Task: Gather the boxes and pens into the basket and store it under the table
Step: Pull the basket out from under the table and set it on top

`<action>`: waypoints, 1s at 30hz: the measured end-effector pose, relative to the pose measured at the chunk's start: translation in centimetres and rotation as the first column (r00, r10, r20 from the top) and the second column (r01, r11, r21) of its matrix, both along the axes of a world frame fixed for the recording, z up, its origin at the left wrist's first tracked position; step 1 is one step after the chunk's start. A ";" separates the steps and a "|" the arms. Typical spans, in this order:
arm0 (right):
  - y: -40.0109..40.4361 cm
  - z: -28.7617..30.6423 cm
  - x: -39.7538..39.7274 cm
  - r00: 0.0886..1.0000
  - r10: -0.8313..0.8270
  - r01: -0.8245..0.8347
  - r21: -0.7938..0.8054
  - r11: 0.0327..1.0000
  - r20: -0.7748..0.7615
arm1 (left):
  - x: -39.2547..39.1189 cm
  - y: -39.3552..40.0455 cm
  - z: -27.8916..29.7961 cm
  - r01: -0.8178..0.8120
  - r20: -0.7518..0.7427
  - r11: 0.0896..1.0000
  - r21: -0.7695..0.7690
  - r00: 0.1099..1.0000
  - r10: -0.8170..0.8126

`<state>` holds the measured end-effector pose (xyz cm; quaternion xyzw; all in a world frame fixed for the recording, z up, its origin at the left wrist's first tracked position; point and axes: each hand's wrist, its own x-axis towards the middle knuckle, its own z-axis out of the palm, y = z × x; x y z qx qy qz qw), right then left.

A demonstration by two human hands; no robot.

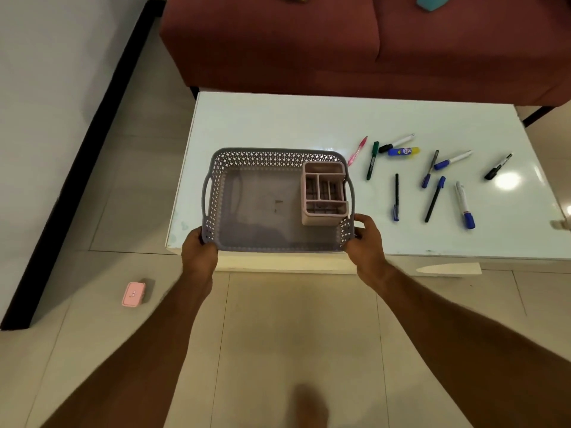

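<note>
Grey basket [262,208] sits mid-frame on the counter's [278,118] near left corner, pink compartment box [324,194] inside at its right end. Left hand [197,247] and right hand [364,239] each grip a near corner of the rim. Pens [434,199] lie scattered right, outside. Pink box [133,294] on floor, lower left. Step looks like positioning the basket; next likely gathering pens.

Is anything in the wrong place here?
Yes. A small pink box lies on the floor left of the table, away from everything else. The pens, like the green marker, lie scattered on the tabletop, outside the gray basket.
</note>
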<state>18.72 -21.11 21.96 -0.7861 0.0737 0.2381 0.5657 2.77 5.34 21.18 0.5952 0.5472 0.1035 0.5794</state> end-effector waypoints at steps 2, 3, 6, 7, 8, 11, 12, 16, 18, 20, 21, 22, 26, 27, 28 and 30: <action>0.7 -0.4 1.2 1.000 0.016 -0.016 0.000 1.000 0.010 | 0.9 0.7 -0.5 0.009 -0.007 1.000 0.008 1.000 -0.009; 1.0 -0.7 1.7 1.000 0.019 -0.019 -0.003 1.000 0.015 | 1.3 1.0 -0.8 0.011 -0.013 1.000 0.015 1.000 -0.011; 2.0 -1.4 2.7 0.999 0.034 -0.033 -0.021 0.999 0.028 | 2.1 1.6 -1.7 -0.006 -0.023 1.000 0.005 1.000 0.006; 2.3 -1.6 3.0 0.999 0.037 -0.036 -0.024 0.999 0.029 | 2.3 1.7 -2.0 -0.013 -0.018 1.000 0.003 1.000 0.013; 2.5 -1.7 3.3 0.999 0.039 -0.039 -0.020 0.999 0.028 | 2.5 1.9 -2.1 -0.025 -0.008 1.000 0.001 1.000 0.025; 3.0 -1.9 4.0 0.999 0.048 -0.048 -0.016 0.999 0.014 | 2.8 2.4 -2.5 -0.052 0.024 0.998 0.025 0.998 0.051; 3.1 -1.9 4.1 0.999 0.049 -0.048 -0.021 0.999 0.013 | 2.9 2.5 -2.5 -0.049 0.027 0.998 0.036 0.998 0.048; 3.1 -2.4 4.0 0.999 0.043 -0.042 -0.036 0.998 0.015 | 3.5 2.1 -1.7 -0.027 0.027 0.997 0.071 0.999 0.025; 3.2 -2.7 4.0 0.999 0.040 -0.039 -0.039 0.998 0.021 | 3.4 1.8 -1.5 -0.022 0.015 0.997 0.071 1.000 0.021; 3.1 -2.7 3.9 0.999 0.044 -0.042 -0.047 0.998 0.029 | 3.0 1.6 -1.6 -0.021 0.032 0.996 0.084 0.999 0.018; 3.1 -2.7 3.8 0.999 0.039 -0.038 -0.046 0.998 0.027 | 2.7 1.5 -1.6 -0.024 0.042 0.995 0.099 0.999 0.020; 3.1 -2.6 3.5 0.999 0.022 -0.021 -0.045 0.999 0.033 | 2.3 1.5 -1.6 -0.036 0.050 0.992 0.117 0.998 0.031; 3.8 -1.6 0.4 0.909 -0.152 0.213 -0.120 0.970 0.387 | -0.2 1.7 -1.6 -0.276 0.116 0.948 0.159 0.959 0.260; 4.3 -1.0 -0.9 0.867 -0.179 0.247 -0.089 0.965 0.465 | -1.1 1.9 -1.5 -0.343 0.132 0.923 0.175 0.937 0.323; 5.0 -0.5 -2.3 0.848 -0.191 0.242 -0.042 0.969 0.495 | -2.1 2.1 -1.5 -0.398 0.149 0.899 0.185 0.915 0.374; 6.8 0.3 -5.5 0.863 -0.146 0.146 0.039 0.989 0.483 | -4.6 2.9 -1.5 -0.491 0.169 0.852 0.182 0.869 0.464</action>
